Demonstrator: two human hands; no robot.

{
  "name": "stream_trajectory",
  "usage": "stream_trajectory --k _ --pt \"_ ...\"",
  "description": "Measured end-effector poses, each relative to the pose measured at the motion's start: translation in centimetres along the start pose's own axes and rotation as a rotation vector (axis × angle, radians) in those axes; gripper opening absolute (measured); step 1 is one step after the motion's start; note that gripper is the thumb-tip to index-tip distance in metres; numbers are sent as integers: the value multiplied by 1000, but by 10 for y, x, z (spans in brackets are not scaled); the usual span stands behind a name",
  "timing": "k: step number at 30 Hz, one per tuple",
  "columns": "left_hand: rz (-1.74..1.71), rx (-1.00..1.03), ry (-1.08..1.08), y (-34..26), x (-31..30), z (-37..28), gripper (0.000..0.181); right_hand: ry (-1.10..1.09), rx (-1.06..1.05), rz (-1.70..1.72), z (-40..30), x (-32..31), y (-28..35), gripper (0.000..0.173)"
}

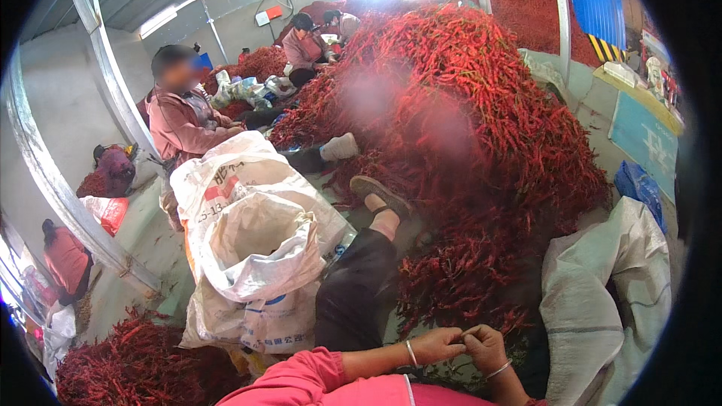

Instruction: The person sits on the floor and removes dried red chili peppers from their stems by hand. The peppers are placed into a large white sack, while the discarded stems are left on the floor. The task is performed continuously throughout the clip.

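My left hand (437, 345), with a bangle at the wrist, meets my right hand (486, 348) fingertip to fingertip low in the view. Something thin may be pinched between them; it is too small to make out. Red chili peppers with stems (462, 270) lie on the floor just beyond both hands and run up into a tall heap of chilies (479, 79). To the left of my outstretched leg stands a white woven sack (271, 287) with its mouth rolled open. Its inside is mostly hidden in shade.
Another chili pile (135, 358) lies at lower left. White woven sacking (586, 293) lies at the right, beside a blue bag (640, 189). A seated person (183, 118) is beyond the open sack, with others farther back. A metal post (62, 197) slants at the left.
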State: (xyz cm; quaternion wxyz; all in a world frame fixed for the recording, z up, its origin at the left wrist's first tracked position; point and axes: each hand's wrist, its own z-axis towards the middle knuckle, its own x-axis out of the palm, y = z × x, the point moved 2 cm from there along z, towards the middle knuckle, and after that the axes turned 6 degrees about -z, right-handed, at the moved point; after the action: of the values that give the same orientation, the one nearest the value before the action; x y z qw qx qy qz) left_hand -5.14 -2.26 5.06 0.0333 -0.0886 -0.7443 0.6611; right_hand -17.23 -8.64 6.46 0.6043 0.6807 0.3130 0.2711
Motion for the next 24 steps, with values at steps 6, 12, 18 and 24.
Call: stream_trajectory --k 6,12,18,24 --pt "257 122 -105 -32 0 -6 20 -54 7 220 -3 -4 -1 11" --pt "497 228 -43 -38 -1 -9 23 -47 122 397 0 0 -8 14" --pt "550 267 31 -36 0 -9 22 -48 245 673 0 6 -21 14" --pt "264 32 -39 -20 -2 -7 18 -94 141 372 4 -3 -17 17"
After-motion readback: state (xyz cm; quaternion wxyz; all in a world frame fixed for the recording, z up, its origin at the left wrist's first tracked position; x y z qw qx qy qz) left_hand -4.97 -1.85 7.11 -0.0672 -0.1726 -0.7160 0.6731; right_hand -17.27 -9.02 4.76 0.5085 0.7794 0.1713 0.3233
